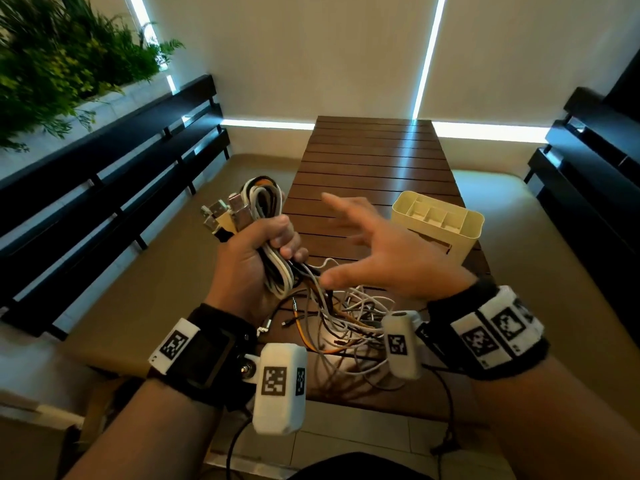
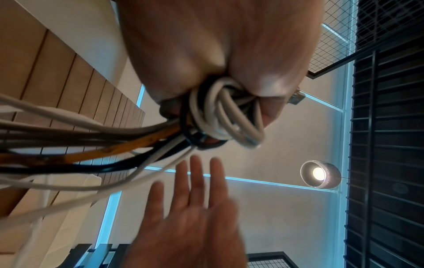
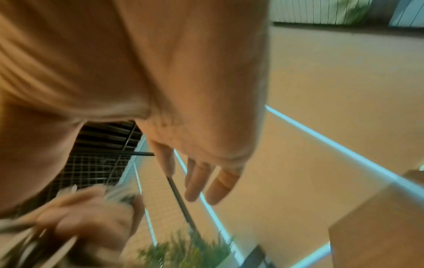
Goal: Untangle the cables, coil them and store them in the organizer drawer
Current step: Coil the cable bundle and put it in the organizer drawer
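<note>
My left hand (image 1: 263, 247) grips a bunch of white, black and orange cables (image 1: 263, 202) held upright, with several USB plugs (image 1: 221, 211) sticking out at its left. The bundle's loops (image 2: 224, 116) bulge from the fist in the left wrist view. Loose strands trail down to a tangled pile of cables (image 1: 349, 323) on the brown slatted table (image 1: 374, 161). My right hand (image 1: 367, 251) hovers just right of the bundle with fingers spread and blurred, holding nothing. A cream organizer with compartments (image 1: 438, 220) stands on the table's right side.
Dark slatted benches (image 1: 114, 174) flank the table on the left and on the right (image 1: 588, 157). Green plants (image 1: 65, 53) grow at the far left. Past the pile the table reaches to a pale blind (image 1: 311, 53). A lit ceiling lamp (image 2: 320, 173) shows in the left wrist view.
</note>
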Tool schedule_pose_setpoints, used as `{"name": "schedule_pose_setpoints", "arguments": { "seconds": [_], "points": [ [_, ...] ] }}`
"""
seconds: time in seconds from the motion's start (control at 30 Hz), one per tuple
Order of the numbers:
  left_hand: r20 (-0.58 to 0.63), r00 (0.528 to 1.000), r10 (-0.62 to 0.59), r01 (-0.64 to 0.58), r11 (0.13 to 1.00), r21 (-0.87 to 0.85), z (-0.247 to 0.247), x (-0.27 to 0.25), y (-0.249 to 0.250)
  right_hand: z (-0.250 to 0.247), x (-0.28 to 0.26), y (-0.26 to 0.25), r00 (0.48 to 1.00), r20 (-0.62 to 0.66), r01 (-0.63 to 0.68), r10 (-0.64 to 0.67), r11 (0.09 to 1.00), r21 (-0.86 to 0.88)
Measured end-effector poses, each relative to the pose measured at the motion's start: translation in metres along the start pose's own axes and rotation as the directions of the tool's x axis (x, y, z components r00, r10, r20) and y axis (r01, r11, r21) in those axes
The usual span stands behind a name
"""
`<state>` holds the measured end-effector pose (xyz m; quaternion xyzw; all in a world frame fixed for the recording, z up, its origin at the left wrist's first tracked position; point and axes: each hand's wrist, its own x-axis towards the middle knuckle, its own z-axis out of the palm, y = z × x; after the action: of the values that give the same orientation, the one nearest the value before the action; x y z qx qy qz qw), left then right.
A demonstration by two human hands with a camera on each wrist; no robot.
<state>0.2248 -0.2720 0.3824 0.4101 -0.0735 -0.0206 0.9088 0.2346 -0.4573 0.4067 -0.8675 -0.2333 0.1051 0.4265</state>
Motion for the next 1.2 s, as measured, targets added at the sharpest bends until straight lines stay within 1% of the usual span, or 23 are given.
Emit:
{"name": "schedule_pose_setpoints", "arguments": {
  "seconds": [0.03,0.07,0.13,0.17,0.23,0.33,0.43,0.5,0.6,0.7,0.8,0.83,0.9,1.0,1.03,1.13,1.2],
  "points": [
    [0.015,1.000,-0.001,0.001,1.000,0.006,0.002,-0.001,-0.001,0.009,0.007,0.002,0.999,0.016,0.029,-0.031,0.997,0.077],
    [0.027,1.000,0.001,-0.001,1.000,0.007,0.003,-0.002,-0.001,0.017,0.012,0.005,0.998,0.054,0.025,-0.034,0.987,0.160],
    [0.046,0.999,0.004,-0.003,1.000,-0.010,0.003,-0.003,0.000,0.033,0.018,0.014,0.987,0.163,-0.063,0.015,0.953,0.296],
    [0.050,0.999,0.005,-0.004,1.000,-0.022,0.002,-0.004,0.002,0.039,0.018,0.017,0.975,0.218,-0.101,0.033,0.947,0.305],
    [0.043,0.999,0.004,-0.002,1.000,-0.029,-0.002,-0.006,0.004,0.048,0.017,0.023,0.959,0.281,-0.105,0.041,0.971,0.214],
    [0.043,0.999,-0.010,0.013,0.997,-0.070,-0.008,-0.008,0.007,0.056,0.014,0.033,0.969,0.240,-0.107,0.062,0.978,0.180],
    [0.066,0.998,0.001,0.006,0.994,-0.109,-0.018,-0.007,0.017,0.060,0.011,0.051,0.976,0.192,-0.124,0.103,0.987,0.100],
    [0.058,0.998,0.009,-0.002,0.994,-0.112,-0.024,-0.007,0.024,0.058,0.006,0.063,0.976,0.180,-0.143,0.122,0.984,0.108],
    [0.005,1.000,-0.026,0.027,0.992,-0.120,-0.033,-0.010,0.026,0.045,-0.004,0.070,0.976,0.184,-0.153,0.117,0.969,0.196],
    [-0.063,0.990,-0.123,0.115,0.986,-0.118,-0.042,-0.014,0.016,0.025,-0.008,0.079,0.985,0.153,-0.121,0.075,0.941,0.315],
    [-0.073,0.968,-0.241,0.233,0.967,-0.102,-0.046,-0.018,0.004,0.011,-0.006,0.084,0.992,0.118,-0.092,0.043,0.889,0.448],
    [-0.057,0.955,-0.291,0.285,0.953,-0.105,-0.045,-0.019,0.001,0.008,-0.004,0.084,0.994,0.097,-0.086,0.047,0.893,0.442],
    [-0.011,0.925,-0.379,0.376,0.922,-0.096,-0.043,-0.021,-0.006,0.002,0.000,0.081,0.997,0.057,-0.066,0.049,0.932,0.355],
    [0.023,0.885,-0.465,0.466,0.883,-0.054,-0.035,-0.023,-0.014,-0.003,0.006,0.074,0.999,0.016,-0.032,0.029,0.975,0.222],
    [0.032,0.871,-0.490,0.491,0.870,-0.050,-0.034,-0.023,-0.016,-0.004,0.008,0.071,1.000,0.007,-0.026,0.025,0.980,0.196],
    [0.141,0.826,-0.545,0.554,0.832,-0.030,-0.033,-0.024,-0.028,-0.004,0.016,0.064,1.000,0.009,-0.030,0.029,0.993,0.111],
    [0.185,0.809,-0.558,0.570,0.821,-0.013,-0.032,-0.025,-0.032,-0.003,0.019,0.060,0.999,0.030,-0.044,0.041,0.996,0.084]
  ]
}}
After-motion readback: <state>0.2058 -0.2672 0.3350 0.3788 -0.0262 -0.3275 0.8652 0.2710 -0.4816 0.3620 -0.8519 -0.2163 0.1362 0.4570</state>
